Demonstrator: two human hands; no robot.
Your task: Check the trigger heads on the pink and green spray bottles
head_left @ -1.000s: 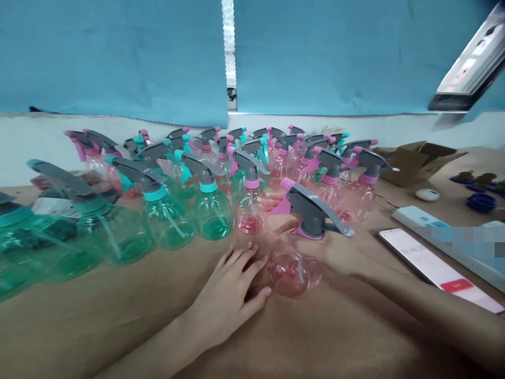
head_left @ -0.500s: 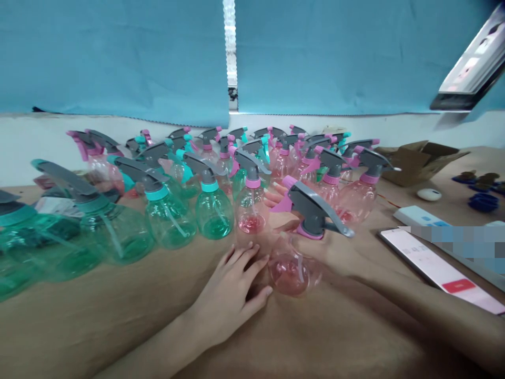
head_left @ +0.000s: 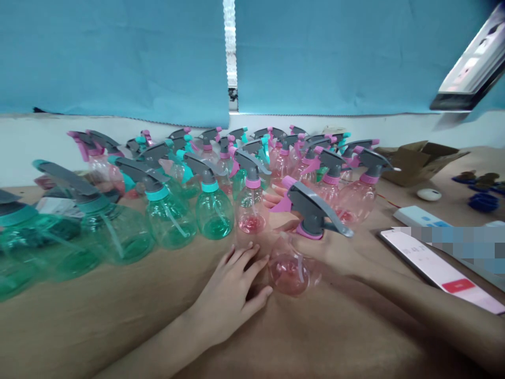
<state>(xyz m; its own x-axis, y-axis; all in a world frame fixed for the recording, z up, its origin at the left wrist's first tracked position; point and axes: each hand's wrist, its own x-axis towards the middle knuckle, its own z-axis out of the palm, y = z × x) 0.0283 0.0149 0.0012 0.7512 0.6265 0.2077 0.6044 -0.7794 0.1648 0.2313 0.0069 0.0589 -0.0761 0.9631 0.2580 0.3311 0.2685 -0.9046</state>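
The pink spray bottle (head_left: pixel 290 271) stands on the brown table (head_left: pixel 118 326), near the middle, between my two hands. Its gray top (head_left: pixel 311 208) has a pink nozzle that points to the far left, and I can see a thin straw inside. My left hand (head_left: pixel 224 300) lies on the table just to the left of it, fingers spread wide, with nothing in it. Those fingertips are very close to the bottle, but I can't tell if they touch it. My right hand (head_left: pixel 331 255) is on the far side of the bottle. Its fingers are stretched out past the pink trigger, and I can't tell if that hand touches the bottle. Just past it is a smaller-looking pink bottle (head_left: pixel 251 213), with a green bottle (head_left: pixel 215 216) beside it and more green ones in a row to the left. Lots of other spray bottles crowd together farther back. On the right, a phone (head_left: pixel 437 268) lies with its screen lit. Past it are a white oval thing (head_left: pixel 428 195), little blue cups (head_left: pixel 483 202) and an open cardboard box (head_left: pixel 412 163). Blue cloth (head_left: pixel 118 58) hangs at the far side.
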